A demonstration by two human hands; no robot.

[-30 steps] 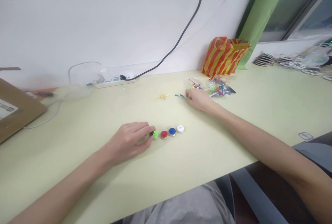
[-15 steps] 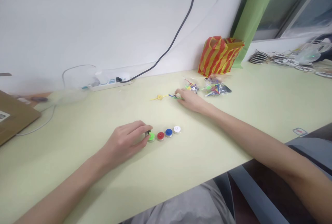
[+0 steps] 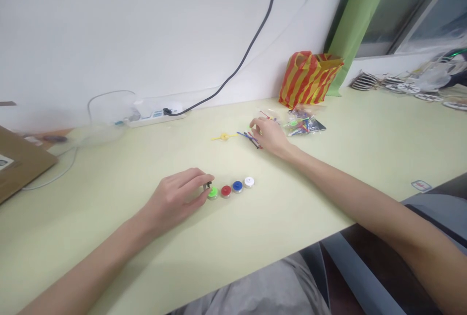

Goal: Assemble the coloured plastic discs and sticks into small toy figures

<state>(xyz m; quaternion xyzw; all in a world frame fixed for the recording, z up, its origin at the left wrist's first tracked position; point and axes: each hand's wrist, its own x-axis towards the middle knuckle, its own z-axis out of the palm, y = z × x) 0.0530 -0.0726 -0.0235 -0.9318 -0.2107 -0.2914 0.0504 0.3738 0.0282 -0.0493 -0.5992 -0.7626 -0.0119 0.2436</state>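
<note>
My left hand (image 3: 184, 189) pinches a small black piece (image 3: 209, 184) between thumb and fingers. Just at its fingertips lies a lime-green round piece (image 3: 213, 192), then a red (image 3: 226, 191), a blue (image 3: 237, 186) and a white round piece (image 3: 249, 182), in a row and clear underneath. Farther back, my right hand (image 3: 269, 135) has its fingers curled low over the table, and a bit of green shows by the fingertips; what it holds is hidden. Thin coloured sticks (image 3: 251, 139) lie beside it. Left of them is a yellow stick with a round middle (image 3: 224, 136).
Clear bags of small coloured parts (image 3: 303, 124) lie behind my right hand, before a red-and-yellow striped bag (image 3: 310, 79). A power strip (image 3: 156, 115) with a black cable runs along the wall. A cardboard box (image 3: 22, 164) stands at the left.
My right hand has shifted slightly right, off the thin sticks, so more of them shows. My left hand stays almost in place with the black piece, which has tilted a little.
</note>
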